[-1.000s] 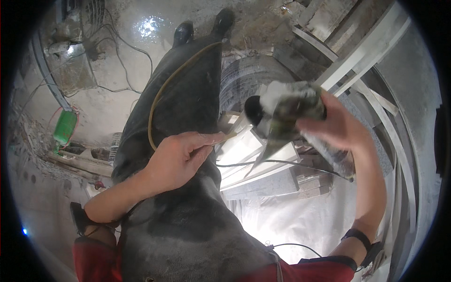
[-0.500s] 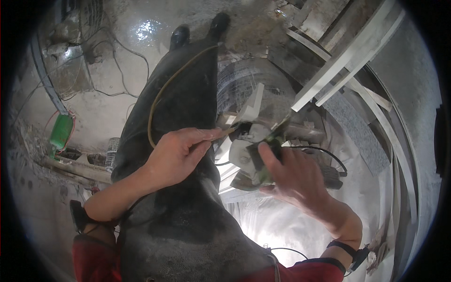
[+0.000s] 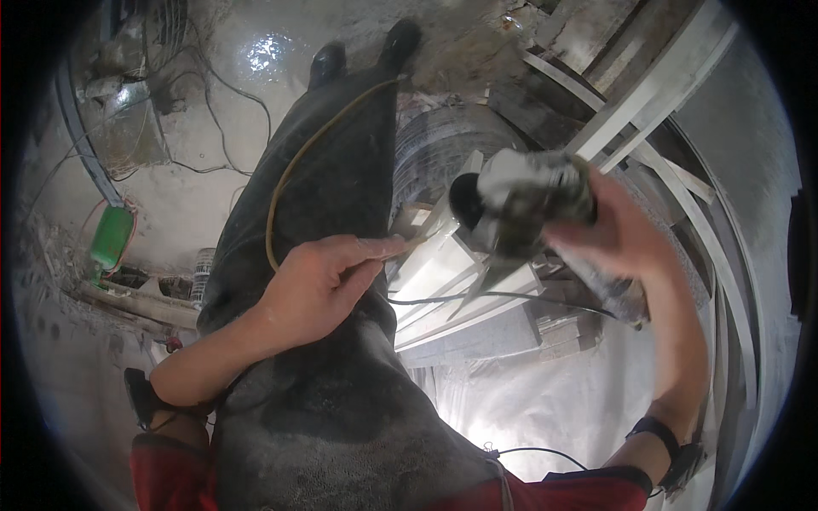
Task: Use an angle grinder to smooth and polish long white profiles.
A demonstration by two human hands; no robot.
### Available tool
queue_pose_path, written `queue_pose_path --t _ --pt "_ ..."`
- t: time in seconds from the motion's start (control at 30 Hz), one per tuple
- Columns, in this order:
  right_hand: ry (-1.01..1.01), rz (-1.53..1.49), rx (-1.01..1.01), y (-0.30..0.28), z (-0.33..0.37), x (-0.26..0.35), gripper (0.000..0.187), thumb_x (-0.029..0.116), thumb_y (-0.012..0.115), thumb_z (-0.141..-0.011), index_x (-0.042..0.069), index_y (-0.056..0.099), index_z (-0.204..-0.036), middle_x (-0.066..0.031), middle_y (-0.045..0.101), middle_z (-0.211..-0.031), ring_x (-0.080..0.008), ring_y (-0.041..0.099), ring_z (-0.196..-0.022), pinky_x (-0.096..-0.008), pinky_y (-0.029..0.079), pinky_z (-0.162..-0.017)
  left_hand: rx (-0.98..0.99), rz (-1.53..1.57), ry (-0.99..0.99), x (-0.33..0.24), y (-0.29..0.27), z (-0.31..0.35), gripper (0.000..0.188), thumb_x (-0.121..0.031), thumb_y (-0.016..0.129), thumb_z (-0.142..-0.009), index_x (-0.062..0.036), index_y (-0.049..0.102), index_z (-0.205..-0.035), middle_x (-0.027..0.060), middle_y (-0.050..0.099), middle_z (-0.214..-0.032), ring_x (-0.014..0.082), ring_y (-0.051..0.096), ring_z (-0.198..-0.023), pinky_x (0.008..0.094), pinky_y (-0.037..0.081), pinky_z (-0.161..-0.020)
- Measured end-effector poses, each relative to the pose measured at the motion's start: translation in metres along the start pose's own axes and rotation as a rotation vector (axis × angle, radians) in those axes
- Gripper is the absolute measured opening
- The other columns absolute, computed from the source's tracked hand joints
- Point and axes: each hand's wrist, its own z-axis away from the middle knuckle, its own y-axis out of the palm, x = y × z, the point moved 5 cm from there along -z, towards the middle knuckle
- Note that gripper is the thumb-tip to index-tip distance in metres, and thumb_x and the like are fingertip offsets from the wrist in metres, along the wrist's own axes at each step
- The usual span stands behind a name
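My left hand [image 3: 319, 285] is closed in a pinch over the dark apron [image 3: 332, 170]. Between its fingertips is the end of a thin yellowish hose [image 3: 281, 183], which loops up across the apron. My right hand [image 3: 622, 226] is wrapped round a dusty grey-green power tool [image 3: 537, 200] that looks like an angle grinder. This tool is raised to the right of my left hand and smeared by motion. A round black part [image 3: 466, 201] shows on its left side. Beneath it lie pale stone strips [image 3: 452, 277], partly hidden by the tool.
A dark cable [image 3: 554, 298] crosses over the strips. Long pale strips [image 3: 635, 94] lean at the upper right against a large grey slab [image 3: 750, 153]. A green bottle-like container [image 3: 112, 237] stands at the left. Loose cables [image 3: 209, 102] lie on the wet floor.
My right hand has lifted the grinder up and to the right and turned it, uncovering the pale strips below. My left hand with the hose has stayed nearly still.
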Motion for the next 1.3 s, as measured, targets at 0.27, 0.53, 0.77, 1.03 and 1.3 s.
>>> queue_pose_path --t 0.27,0.53,0.77,1.03,1.3 --pt "-0.235 1.081 -0.047 0.115 0.048 -0.005 0.094 0.034 0.094 -0.059 0.013 0.05 -0.139 -0.0155 0.07 -0.112 -0.0336 0.071 -0.101 -0.0437 0.061 -0.083 0.006 -0.046 0.013 0.008 -0.001 -0.002 0.026 -0.003 0.062 -0.098 0.0005 0.068 -0.124 0.0163 0.071 -0.123 0.0256 0.07 -0.111 0.032 0.054 -0.095" --pt "-0.049 0.075 -0.019 -0.003 -0.011 0.001 0.072 0.024 0.084 -0.078 0.006 0.05 -0.138 -0.0115 0.069 -0.117 -0.0284 0.068 -0.105 -0.0398 0.053 -0.098 0.058 -0.189 -0.001 -0.008 0.003 -0.007 0.028 -0.003 0.062 -0.098 -0.0003 0.068 -0.125 0.0161 0.072 -0.12 0.0258 0.072 -0.105 0.033 0.056 -0.089" --pt "0.007 -0.033 -0.011 0.005 0.006 -0.013 0.069 0.014 0.081 -0.079 0.011 0.05 -0.141 -0.0117 0.069 -0.119 -0.0249 0.07 -0.097 -0.0393 0.06 -0.087 0.015 -0.059 0.009 -0.008 0.0 -0.004 0.028 -0.002 0.062 -0.097 0.0009 0.067 -0.125 0.0157 0.072 -0.121 0.024 0.07 -0.109 0.0316 0.053 -0.094" --pt "-0.28 1.04 -0.147 0.12 0.053 -0.003 0.09 0.035 0.092 -0.064 0.012 0.05 -0.141 -0.0129 0.07 -0.103 -0.0322 0.072 -0.085 -0.0427 0.062 -0.077 0.024 -0.05 -0.026 0.01 0.0 -0.002 0.028 -0.002 0.061 -0.098 0.0027 0.066 -0.125 0.0151 0.07 -0.125 0.0228 0.069 -0.113 0.0307 0.052 -0.099" --pt "0.053 -0.007 -0.046 0.001 -0.007 -0.005 0.079 0.029 0.089 -0.072 0.008 0.051 -0.138 -0.012 0.068 -0.12 -0.0283 0.066 -0.11 -0.0441 0.052 -0.103 0.06 -0.068 -0.068 -0.005 0.006 -0.007 0.028 -0.002 0.061 -0.099 0.0007 0.067 -0.126 0.0154 0.07 -0.125 0.0226 0.069 -0.112 0.0304 0.053 -0.097"
